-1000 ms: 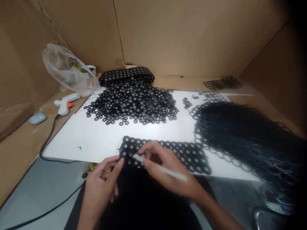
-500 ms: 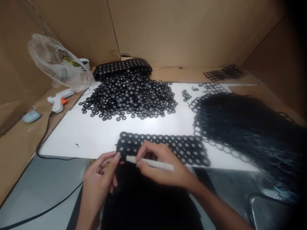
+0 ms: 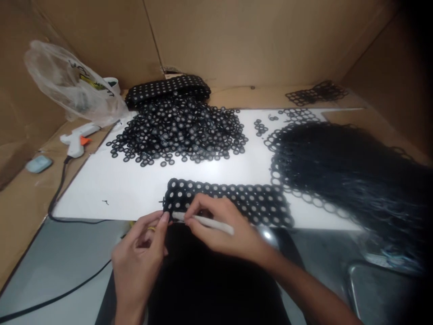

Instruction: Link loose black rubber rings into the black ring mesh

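My right hand [image 3: 219,223] is closed around a white pen-like tool [image 3: 214,224]. The tool's tip points left and lies over the near left corner of a black mat of joined rings with pale round centres [image 3: 267,201]. At that same corner, my left hand [image 3: 144,246] pinches the mat's edge between thumb and fingertips, close to the tip. A yellow ring shows on one finger of the left hand. Part of the mat's near edge is hidden behind my right hand.
Beyond the mat lies a heap of small black discs [image 3: 182,131], with a rolled dotted strip [image 3: 169,88] behind. Black ring netting [image 3: 338,167] is piled on the right. To the left are a glue gun [image 3: 77,141], its cord, a blue case [image 3: 39,164] and a plastic bag [image 3: 71,85].
The pen-like tool and my right hand have shifted slightly left, bringing the tip nearer the left fingertips. The whole view has moved a little. My left hand keeps its pinch.
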Available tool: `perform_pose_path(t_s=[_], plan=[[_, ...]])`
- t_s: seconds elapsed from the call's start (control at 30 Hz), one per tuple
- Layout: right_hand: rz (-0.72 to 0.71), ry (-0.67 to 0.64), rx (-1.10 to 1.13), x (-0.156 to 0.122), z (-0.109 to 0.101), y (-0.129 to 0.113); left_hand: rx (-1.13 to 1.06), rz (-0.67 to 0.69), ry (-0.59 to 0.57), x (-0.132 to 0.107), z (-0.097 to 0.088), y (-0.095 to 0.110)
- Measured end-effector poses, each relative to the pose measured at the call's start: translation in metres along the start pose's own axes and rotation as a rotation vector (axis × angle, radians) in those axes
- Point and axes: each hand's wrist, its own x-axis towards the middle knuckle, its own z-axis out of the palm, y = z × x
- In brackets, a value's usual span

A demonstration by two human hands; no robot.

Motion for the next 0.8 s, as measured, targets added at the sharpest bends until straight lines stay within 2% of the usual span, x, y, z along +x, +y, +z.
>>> perform_pose_path(t_s=[0.13, 0.27, 0.4, 0.6, 0.8], plan=[[-0.007, -0.001, 0.019, -0.001, 0.001, 0.0, 0.014, 0.019, 0.047, -0.003, 0.001, 0.004], [0.024, -0.029, 0.117, 0.0, -0.001, -0.001, -0.043, -0.018, 0.029, 0.001, 0.001, 0.009], [0.038, -0.018, 0.194, 0.0, -0.005, 0.001, -0.09, -0.02, -0.03, 0.005, -0.001, 0.007], [0.089, 0.012, 0.215, -0.001, -0.009, 0.004, -0.23, -0.077, -0.236, 0.008, -0.001, -0.007], [0.079, -0.005, 0.179, 0.001, -0.008, 0.001, -0.288, -0.105, -0.247, 0.008, 0.001, -0.011]])
